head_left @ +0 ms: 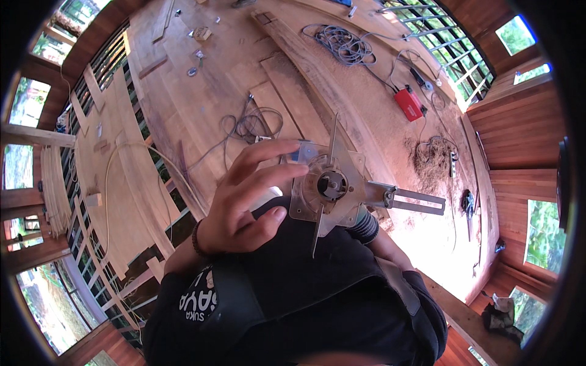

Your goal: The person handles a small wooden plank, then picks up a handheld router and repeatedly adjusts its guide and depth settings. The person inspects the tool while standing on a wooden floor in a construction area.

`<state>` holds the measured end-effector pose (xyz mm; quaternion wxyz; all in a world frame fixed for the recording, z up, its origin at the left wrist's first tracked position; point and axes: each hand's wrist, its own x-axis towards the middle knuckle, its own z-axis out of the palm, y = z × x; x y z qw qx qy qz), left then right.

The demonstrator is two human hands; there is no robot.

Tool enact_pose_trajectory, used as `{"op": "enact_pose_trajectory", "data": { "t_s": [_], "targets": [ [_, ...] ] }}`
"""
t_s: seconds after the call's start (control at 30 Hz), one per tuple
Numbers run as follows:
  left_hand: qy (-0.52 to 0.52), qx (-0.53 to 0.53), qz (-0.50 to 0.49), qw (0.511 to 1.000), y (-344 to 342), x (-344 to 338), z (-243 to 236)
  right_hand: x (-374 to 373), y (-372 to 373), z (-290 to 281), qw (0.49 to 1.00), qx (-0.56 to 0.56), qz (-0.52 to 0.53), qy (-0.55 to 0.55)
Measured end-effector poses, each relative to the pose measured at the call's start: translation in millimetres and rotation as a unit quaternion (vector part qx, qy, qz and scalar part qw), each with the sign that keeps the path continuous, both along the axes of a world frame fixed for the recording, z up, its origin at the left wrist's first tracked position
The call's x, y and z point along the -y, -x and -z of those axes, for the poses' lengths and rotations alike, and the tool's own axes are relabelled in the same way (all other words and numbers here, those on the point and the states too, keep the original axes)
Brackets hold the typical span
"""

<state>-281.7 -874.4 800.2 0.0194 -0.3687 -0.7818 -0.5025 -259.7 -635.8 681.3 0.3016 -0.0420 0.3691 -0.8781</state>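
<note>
- The left hand (241, 204) is raised with its fingers (268, 152) spread wide, the fingertips touching the edge of a clear plastic router base plate with a metal collet at its centre (329, 186).
- The plate is held up in front of the person's chest, above the wooden plank floor (201, 104).
- The right hand is hidden behind the tool; I cannot tell its grip.
- A red box-shaped power unit (409, 104) and coiled grey cables (342, 46) lie on the floor well beyond.

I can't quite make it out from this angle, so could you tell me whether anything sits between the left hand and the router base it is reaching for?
Nothing visible does. The left hand is already at the router base, fingertips over its clear plate edge, with no cable or offcut between them. The right hand is hidden behind the tool.
</note>
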Motion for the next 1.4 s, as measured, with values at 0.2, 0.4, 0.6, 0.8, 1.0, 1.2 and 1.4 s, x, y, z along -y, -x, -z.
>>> {"op": "enact_pose_trajectory", "data": {
  "t_s": [0.2,0.4,0.6,0.8,1.0,1.2,1.4],
  "targets": [
    [0.013,0.007,0.016,1.000,5,-11,0,6,1,1,0.999,0.050,0.017,0.012],
    [-0.187,0.086,-0.129,0.970,13,14,5,-17,14,29,0.961,-0.043,0.051,0.267],
    [-0.353,0.027,-0.240,0.904,17,99,5,-109,18,-36,0.730,-0.333,0.519,-0.295],
    [-0.352,0.055,-0.305,0.883,5,117,26,-232,-8,-143,0.626,-0.401,0.633,-0.218],
    [-0.331,0.065,-0.317,0.886,20,113,28,-307,-50,-164,0.545,-0.383,0.690,-0.283],
    [-0.313,0.078,-0.302,0.897,33,102,28,-316,-77,-158,0.524,-0.351,0.702,-0.330],
    [-0.217,0.116,-0.115,0.963,29,19,26,-247,-64,-67,0.596,-0.268,0.654,-0.381]
  ]
}}
